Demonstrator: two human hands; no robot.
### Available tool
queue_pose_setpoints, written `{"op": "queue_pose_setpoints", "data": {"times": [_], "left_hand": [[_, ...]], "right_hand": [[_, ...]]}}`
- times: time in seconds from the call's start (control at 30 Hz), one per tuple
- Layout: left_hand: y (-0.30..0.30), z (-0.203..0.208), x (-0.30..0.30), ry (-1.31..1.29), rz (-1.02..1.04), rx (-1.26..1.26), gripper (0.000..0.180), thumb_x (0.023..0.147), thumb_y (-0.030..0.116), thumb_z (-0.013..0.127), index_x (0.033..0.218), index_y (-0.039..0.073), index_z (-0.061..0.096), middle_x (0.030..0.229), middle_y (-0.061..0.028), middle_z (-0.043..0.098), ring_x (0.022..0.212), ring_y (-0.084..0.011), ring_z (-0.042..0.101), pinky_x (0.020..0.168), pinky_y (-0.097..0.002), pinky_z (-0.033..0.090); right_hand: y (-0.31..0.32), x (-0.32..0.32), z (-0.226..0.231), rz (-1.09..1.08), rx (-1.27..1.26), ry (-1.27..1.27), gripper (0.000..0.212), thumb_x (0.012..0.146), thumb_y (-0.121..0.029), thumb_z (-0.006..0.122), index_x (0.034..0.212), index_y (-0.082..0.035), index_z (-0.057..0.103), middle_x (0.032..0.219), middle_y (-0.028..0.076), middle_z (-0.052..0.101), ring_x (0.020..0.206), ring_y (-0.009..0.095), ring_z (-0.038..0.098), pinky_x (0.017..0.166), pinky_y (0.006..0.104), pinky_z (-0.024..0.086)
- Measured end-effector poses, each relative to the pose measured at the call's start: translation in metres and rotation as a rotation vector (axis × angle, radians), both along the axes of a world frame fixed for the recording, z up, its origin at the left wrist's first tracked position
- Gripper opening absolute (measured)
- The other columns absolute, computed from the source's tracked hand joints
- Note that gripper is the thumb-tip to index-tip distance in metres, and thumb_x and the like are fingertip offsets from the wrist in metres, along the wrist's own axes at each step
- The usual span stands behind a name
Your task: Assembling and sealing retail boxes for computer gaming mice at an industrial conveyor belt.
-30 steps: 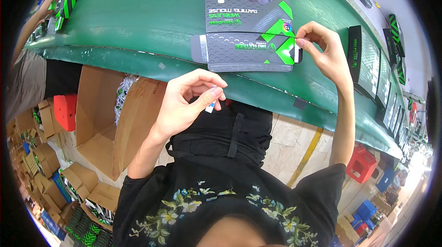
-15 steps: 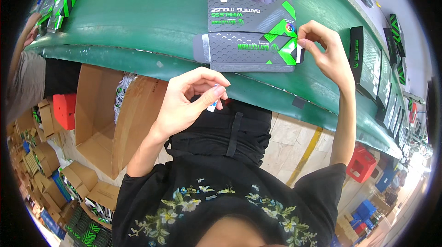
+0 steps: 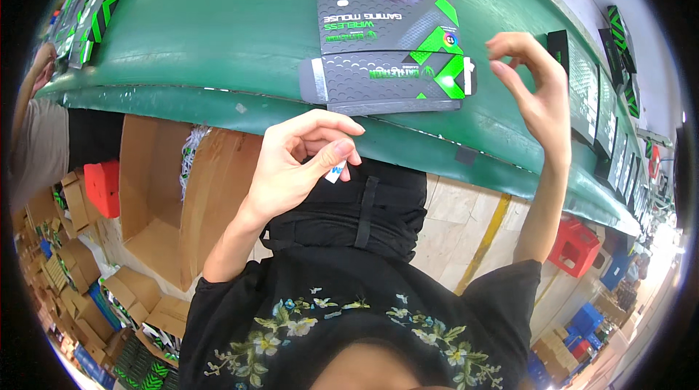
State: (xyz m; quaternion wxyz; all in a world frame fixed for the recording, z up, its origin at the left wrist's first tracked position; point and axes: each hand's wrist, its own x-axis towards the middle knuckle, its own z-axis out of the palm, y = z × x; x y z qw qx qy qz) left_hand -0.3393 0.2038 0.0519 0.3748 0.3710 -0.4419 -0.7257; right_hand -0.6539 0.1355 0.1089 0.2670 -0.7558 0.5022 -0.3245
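A dark grey and green mouse box [image 3: 382, 41] lies on the green work table with its near end flap folded out toward me. White tabs show at both sides of the flap. My left hand [image 3: 302, 157] is in front of the table edge, thumb and fingers pinched on a small white paper strip [image 3: 336, 172] with blue print. To the right of the box, my right hand [image 3: 535, 84] hovers apart from it. Its thumb and index finger are curved with a gap between them, and nothing shows in its grasp.
Several dark boxes [image 3: 585, 92] stand in a row along the table's right side. At the far left, another person's hand [image 3: 44, 62] is by green and black boxes [image 3: 98, 19]. A large cardboard carton [image 3: 149, 193] holding white strips stands below the table, beside a red stool [image 3: 102, 188].
My right hand has let go of the box's right edge by the flap and drawn away to the right. The box appears slightly further left; my left hand has barely moved.
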Motion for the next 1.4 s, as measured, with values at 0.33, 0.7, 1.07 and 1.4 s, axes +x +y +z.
{"op": "queue_pose_setpoints", "data": {"times": [0.33, 0.7, 1.07, 1.4], "left_hand": [[0.005, 0.0, -0.007, -0.013, 0.01, -0.038, 0.018, 0.093, 0.006, 0.065, 0.107, -0.004, 0.062, 0.082, -0.0121, 0.068, 0.069, -0.0146, 0.065, 0.063, -0.0255, 0.052], [0.007, -0.003, -0.009, -0.025, -0.003, -0.014, 0.018, 0.094, 0.01, 0.065, 0.107, -0.002, 0.063, 0.083, -0.0072, 0.068, 0.073, -0.0085, 0.064, 0.063, -0.0215, 0.05], [0.008, -0.002, -0.012, -0.054, 0.003, 0.013, 0.016, 0.094, 0.007, 0.064, 0.106, -0.003, 0.063, 0.083, -0.0088, 0.068, 0.071, -0.0112, 0.065, 0.063, -0.0233, 0.051], [0.003, 0.0, -0.022, -0.062, -0.032, 0.006, 0.016, 0.094, 0.008, 0.064, 0.106, -0.002, 0.064, 0.082, -0.0075, 0.068, 0.073, -0.0095, 0.065, 0.064, -0.0221, 0.051]], "right_hand": [[-0.025, -0.008, -0.021, 0.101, 0.207, 0.115, 0.007, 0.084, -0.003, 0.066, 0.089, 0.001, 0.063, 0.077, 0.004, 0.064, 0.073, 0.012, 0.057, 0.069, 0.0268, 0.045], [-0.02, -0.009, -0.023, 0.135, 0.174, 0.076, 0.008, 0.085, 0.001, 0.063, 0.09, 0.003, 0.058, 0.076, 0.006, 0.06, 0.073, 0.013, 0.058, 0.072, 0.0285, 0.048], [-0.019, -0.015, -0.024, 0.144, 0.178, 0.077, 0.007, 0.085, 0.003, 0.06, 0.089, 0.004, 0.055, 0.077, 0.007, 0.059, 0.074, 0.014, 0.058, 0.074, 0.0288, 0.048], [-0.016, -0.022, -0.026, 0.18, 0.117, 0.145, 0.009, 0.086, 0.003, 0.059, 0.091, 0.003, 0.051, 0.078, 0.009, 0.053, 0.074, 0.02, 0.052, 0.074, 0.0305, 0.046]]}}
